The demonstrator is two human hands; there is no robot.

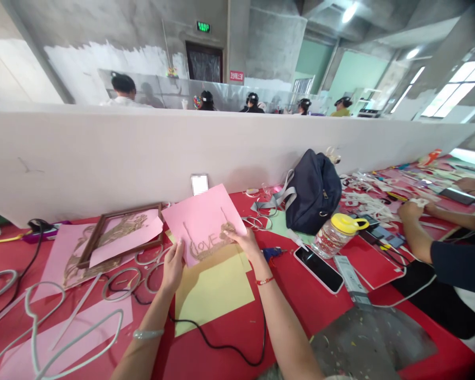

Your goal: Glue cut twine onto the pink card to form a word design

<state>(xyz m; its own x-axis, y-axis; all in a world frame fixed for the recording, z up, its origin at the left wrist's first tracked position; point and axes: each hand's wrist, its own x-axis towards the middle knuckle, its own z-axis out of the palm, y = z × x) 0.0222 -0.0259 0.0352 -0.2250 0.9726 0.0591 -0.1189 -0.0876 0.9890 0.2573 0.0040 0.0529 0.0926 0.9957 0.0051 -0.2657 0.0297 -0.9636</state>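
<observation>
Left forearm (146, 351): bare, fitted with one smooth, pale, rounded bangle (148, 334). Right forearm (287, 327): bare; thin red bracelet (265, 281) at wrist, bearing small light-coloured details.

From my end I ref. off navy fabric backpack (312, 192), on red tabletop (288, 295). Behind: flat white partition (142, 153). Front R: clear plastic bottle w/ yellow lid (330, 240). Front: black rect. phone (319, 269). L: rect. pink paper sheet (206, 216). Far L: rect. brown wooden frame (94, 240).
</observation>
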